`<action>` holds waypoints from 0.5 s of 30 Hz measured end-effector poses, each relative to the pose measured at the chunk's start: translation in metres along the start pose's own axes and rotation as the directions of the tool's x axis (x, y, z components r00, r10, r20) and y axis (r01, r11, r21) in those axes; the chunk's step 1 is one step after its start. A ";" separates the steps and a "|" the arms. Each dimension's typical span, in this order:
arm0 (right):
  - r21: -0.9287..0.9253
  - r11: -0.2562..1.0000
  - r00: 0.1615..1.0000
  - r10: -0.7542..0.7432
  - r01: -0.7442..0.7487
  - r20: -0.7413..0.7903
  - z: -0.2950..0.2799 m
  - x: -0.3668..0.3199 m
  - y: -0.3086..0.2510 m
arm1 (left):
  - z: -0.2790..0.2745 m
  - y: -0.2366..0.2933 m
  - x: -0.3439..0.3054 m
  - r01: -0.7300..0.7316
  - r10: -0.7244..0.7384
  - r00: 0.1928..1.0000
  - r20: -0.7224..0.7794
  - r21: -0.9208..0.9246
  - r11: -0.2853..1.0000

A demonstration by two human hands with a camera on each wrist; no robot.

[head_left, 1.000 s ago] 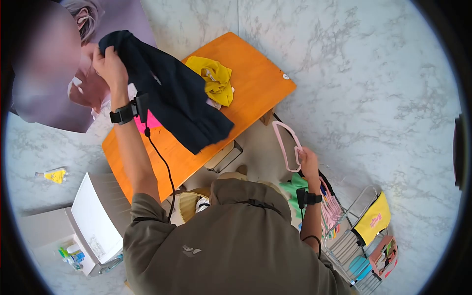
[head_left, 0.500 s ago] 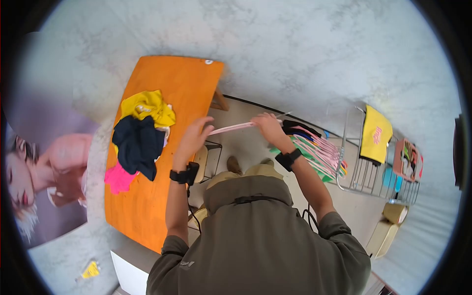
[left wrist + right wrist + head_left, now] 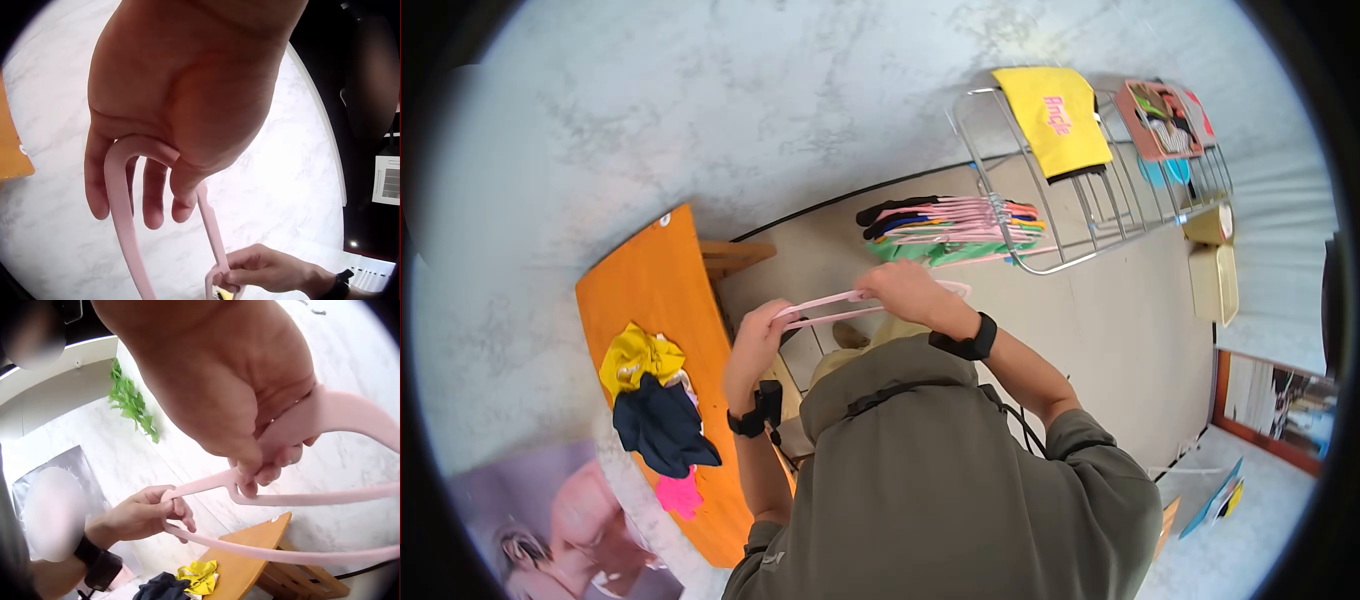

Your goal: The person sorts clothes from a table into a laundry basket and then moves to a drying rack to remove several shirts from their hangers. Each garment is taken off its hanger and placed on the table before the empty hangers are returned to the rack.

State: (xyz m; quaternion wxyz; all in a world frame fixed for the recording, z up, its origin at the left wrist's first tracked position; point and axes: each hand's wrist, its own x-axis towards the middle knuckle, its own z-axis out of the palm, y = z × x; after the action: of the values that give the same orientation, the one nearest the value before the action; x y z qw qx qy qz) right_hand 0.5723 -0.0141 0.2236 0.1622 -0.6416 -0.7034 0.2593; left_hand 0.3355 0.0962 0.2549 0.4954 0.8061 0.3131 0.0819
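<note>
A pink plastic clothes hanger spans the space between both hands in front of the body. My left hand holds one rounded end, with thumb and fingers about the loop in the left wrist view. Near the hanger's middle, my right hand grips its upper bar, the thumb pressing on it in the right wrist view. On the orange table to the left lie a crumpled dark navy garment, a yellow garment and a bright pink cloth.
The orange table stands at the left. A metal rack at the right carries a folded yellow cloth and a pink basket. Several hangers, mostly pink, hang at its near end. Beige bins stand beyond.
My left hand has let go of the navy garment, which dropped onto the table, and has taken the hanger's end. My right hand brought the hanger inward. The head view has turned right.
</note>
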 end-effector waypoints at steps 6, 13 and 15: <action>0.094 0.956 0.957 0.285 -0.278 -0.061 0.036 -0.077 0.089 | 0.096 -0.018 0.072 -0.123 0.107 0.948 0.299 0.036 0.992; 0.028 0.915 0.914 0.403 -0.402 -0.056 0.079 -0.127 0.180 | 0.201 -0.066 0.110 -0.182 0.138 0.878 0.458 0.054 0.982; -0.003 0.912 0.912 0.409 -0.409 -0.044 0.084 -0.129 0.197 | 0.213 -0.071 0.110 -0.149 0.049 0.870 0.491 0.166 0.975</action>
State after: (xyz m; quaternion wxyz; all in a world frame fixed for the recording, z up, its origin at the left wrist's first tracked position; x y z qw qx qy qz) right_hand 0.7024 -0.1465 0.0560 0.1152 -0.7808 -0.5517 0.2698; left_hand 0.4866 0.0236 0.0690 0.4702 0.8612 0.1438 -0.1286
